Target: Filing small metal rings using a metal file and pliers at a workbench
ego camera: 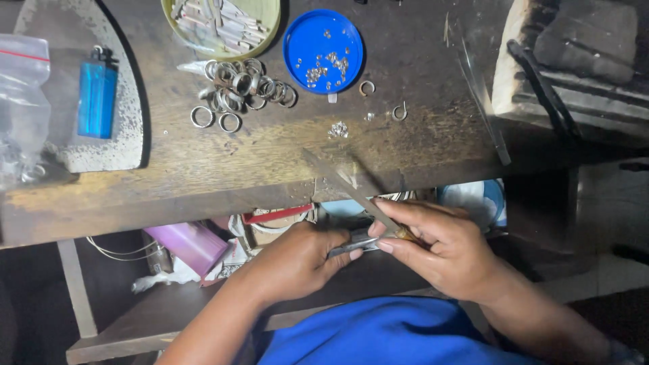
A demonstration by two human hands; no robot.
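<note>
Below worn wooden bench [203, 169], right hand [446, 250] grip clamped on slim metal file [351, 189], left hand [297, 260] pinching steel tweezers [355, 245].

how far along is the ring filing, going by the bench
Done is hard to judge: a pile of metal rings lies on the wooden bench, finish unclear. In hand: the left hand grips a small metal piece while the right hand holds a long file against it. Possibly left: two loose rings beside the blue lid.
</note>
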